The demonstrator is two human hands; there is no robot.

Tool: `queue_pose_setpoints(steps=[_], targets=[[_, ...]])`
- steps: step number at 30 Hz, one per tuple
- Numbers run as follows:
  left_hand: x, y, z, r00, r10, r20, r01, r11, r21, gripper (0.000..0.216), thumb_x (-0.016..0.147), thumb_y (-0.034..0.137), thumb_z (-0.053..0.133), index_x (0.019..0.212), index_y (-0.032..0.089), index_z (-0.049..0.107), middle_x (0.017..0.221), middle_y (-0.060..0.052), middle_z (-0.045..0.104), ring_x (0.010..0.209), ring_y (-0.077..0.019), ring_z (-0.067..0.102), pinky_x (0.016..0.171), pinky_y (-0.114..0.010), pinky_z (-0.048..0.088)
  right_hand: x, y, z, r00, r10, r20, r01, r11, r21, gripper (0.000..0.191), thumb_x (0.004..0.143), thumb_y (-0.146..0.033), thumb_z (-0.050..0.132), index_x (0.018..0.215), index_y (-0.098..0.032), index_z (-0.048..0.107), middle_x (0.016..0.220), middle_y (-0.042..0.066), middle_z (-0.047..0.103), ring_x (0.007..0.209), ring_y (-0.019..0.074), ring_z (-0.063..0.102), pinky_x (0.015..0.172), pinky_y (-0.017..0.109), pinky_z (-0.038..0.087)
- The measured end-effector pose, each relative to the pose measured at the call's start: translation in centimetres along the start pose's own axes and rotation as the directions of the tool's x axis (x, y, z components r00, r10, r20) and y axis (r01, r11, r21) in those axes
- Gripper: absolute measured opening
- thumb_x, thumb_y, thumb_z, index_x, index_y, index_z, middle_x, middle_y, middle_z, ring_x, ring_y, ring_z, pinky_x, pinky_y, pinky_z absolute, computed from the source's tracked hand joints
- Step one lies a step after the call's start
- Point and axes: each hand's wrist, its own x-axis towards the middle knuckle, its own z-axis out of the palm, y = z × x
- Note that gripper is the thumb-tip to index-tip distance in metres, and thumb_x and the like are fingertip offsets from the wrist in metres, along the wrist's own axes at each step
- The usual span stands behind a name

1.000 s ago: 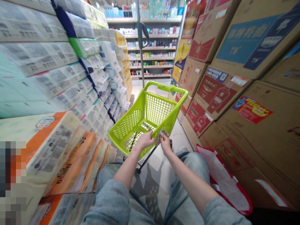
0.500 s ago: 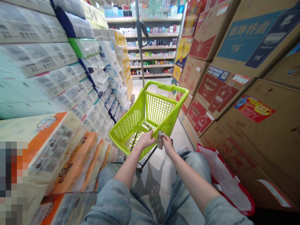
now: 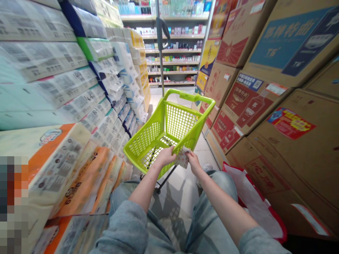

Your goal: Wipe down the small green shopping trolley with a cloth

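Note:
A lime-green plastic shopping basket cart [image 3: 182, 121] stands in front of me, with holes in its walls and dark wheels below. My left hand [image 3: 166, 156] is closed over the near right rim of the cart. In my right hand [image 3: 194, 161] a small pale cloth with a spotted pattern [image 3: 182, 157] is pinched between thumb and fingers. The cloth lies against the outer side of the basket, just right of my left hand. The basket holds nothing that I can see.
Packs of tissue paper [image 3: 76, 180] are stacked high on the left. Cardboard cartons [image 3: 246, 95] rise on the right, with a red-edged white bag [image 3: 254, 201] at their foot. Behind the cart stand a grey pole with a handle [image 3: 161, 53] and shelves of small goods [image 3: 177, 63].
My right hand has moved a little to the right, and more of the cloth is spread out between the hands. My left hand has stayed on the rim.

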Motion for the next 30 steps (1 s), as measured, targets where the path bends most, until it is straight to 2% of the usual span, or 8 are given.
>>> queue_pose_setpoints(steps=[4, 8, 11, 19, 24, 26, 30], targets=[[0.1, 0.1, 0.1, 1.0, -0.01, 0.017, 0.01, 1.0, 0.005, 0.033, 0.08, 0.027, 0.045, 0.111, 0.019, 0.053, 0.097, -0.007, 0.069, 0.092, -0.0224, 0.064, 0.077, -0.028, 0.047, 0.2, -0.5, 0.4, 0.999, -0.042, 0.005, 0.043, 0.998, -0.055, 0.029, 0.063, -0.043, 0.061, 0.077, -0.019, 0.067, 0.077, 0.001, 0.068, 0.074, 0.0185, 0.059, 0.072, 0.031, 0.045], [0.2, 0.2, 0.2, 1.0, 0.0, -0.003, 0.0, 1.0, 0.008, 0.042, 0.08, 0.027, 0.045, 0.12, 0.016, 0.05, 0.102, -0.01, 0.068, 0.096, -0.0241, 0.064, 0.08, -0.03, 0.047, 0.4, -1.2, 1.3, 0.987, -0.149, 0.058, 0.158, 0.961, -0.228, 0.024, 0.065, -0.04, 0.056, 0.072, -0.02, 0.067, 0.076, 0.001, 0.067, 0.079, 0.0208, 0.058, 0.079, 0.033, 0.044], [0.3, 0.3, 0.3, 1.0, 0.003, -0.003, -0.003, 1.0, 0.001, 0.045, 0.08, 0.027, 0.045, 0.123, 0.015, 0.048, 0.102, -0.011, 0.068, 0.096, -0.025, 0.064, 0.08, -0.031, 0.047, 0.4, -1.5, 1.8, 0.978, -0.208, 0.023, 0.205, 0.931, -0.302, 0.021, 0.066, -0.037, 0.054, 0.067, -0.02, 0.067, 0.075, 0.001, 0.067, 0.082, 0.0211, 0.058, 0.081, 0.033, 0.042], [0.3, 0.3, 0.0, 1.0, -0.018, 0.015, 0.019, 0.999, -0.032, 0.04, 0.081, 0.027, 0.045, 0.119, 0.016, 0.051, 0.103, -0.01, 0.068, 0.098, -0.0242, 0.063, 0.082, -0.03, 0.046, 0.4, -1.4, 1.1, 0.99, -0.134, 0.046, 0.14, 0.976, -0.165, 0.022, 0.065, -0.038, 0.054, 0.067, -0.019, 0.064, 0.066, -0.002, 0.065, 0.068, 0.0163, 0.053, 0.068, 0.026, 0.041], [-0.1, 0.2, 0.0, 1.0, -0.005, 0.013, 0.006, 0.999, -0.051, 0.028, 0.082, 0.027, 0.043, 0.106, 0.02, 0.056, 0.096, -0.006, 0.069, 0.09, -0.022, 0.065, 0.076, -0.028, 0.046, -0.4, 0.5, -0.3, 0.996, -0.018, -0.082, 0.006, 0.988, -0.153, 0.023, 0.062, -0.041, 0.055, 0.057, -0.019, 0.057, 0.055, -0.004, 0.057, 0.061, 0.0146, 0.049, 0.061, 0.025, 0.038], [-0.2, 0.2, 0.0, 1.0, -0.005, 0.01, 0.005, 0.999, -0.052, 0.028, 0.082, 0.026, 0.042, 0.105, 0.02, 0.056, 0.096, -0.006, 0.069, 0.09, -0.022, 0.065, 0.075, -0.028, 0.046, -1.0, 1.1, -0.5, 0.995, -0.015, -0.094, 0.003, 0.991, -0.131, 0.023, 0.062, -0.041, 0.056, 0.058, -0.019, 0.058, 0.058, -0.004, 0.059, 0.063, 0.0146, 0.05, 0.063, 0.025, 0.04], [-0.2, 0.3, 0.0, 1.0, -0.003, 0.002, 0.003, 0.999, -0.044, 0.029, 0.081, 0.027, 0.043, 0.107, 0.019, 0.054, 0.095, -0.007, 0.069, 0.09, -0.0226, 0.065, 0.076, -0.029, 0.046, -1.9, 1.1, 0.5, 0.996, -0.087, 0.006, 0.087, 0.995, -0.038, 0.022, 0.064, -0.037, 0.056, 0.073, -0.019, 0.064, 0.077, -0.001, 0.066, 0.075, 0.0162, 0.055, 0.073, 0.026, 0.043]])
